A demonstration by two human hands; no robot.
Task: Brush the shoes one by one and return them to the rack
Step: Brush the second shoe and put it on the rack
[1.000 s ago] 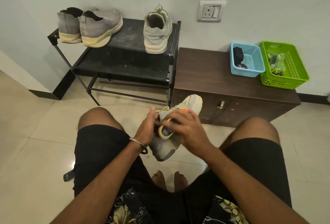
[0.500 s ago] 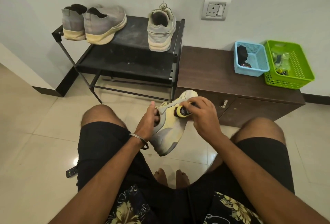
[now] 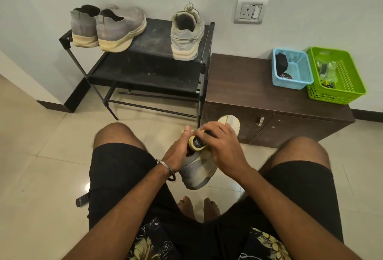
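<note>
Between my knees I hold a grey and pale yellow sneaker, heel toward me and toe pointing at the cabinet. My left hand grips its left side near the opening. My right hand grips a small yellow-rimmed brush and presses it on the shoe's upper. On the black rack stand a grey pair at the left and one matching pale sneaker at the right.
A low brown cabinet stands right of the rack, carrying a blue basket and a green basket. A remote control lies on the tiled floor by my left thigh. My bare feet rest under the shoe.
My right hand has drawn the brush back along the shoe from near the toe toward the opening. The left hand keeps its hold on the shoe.
</note>
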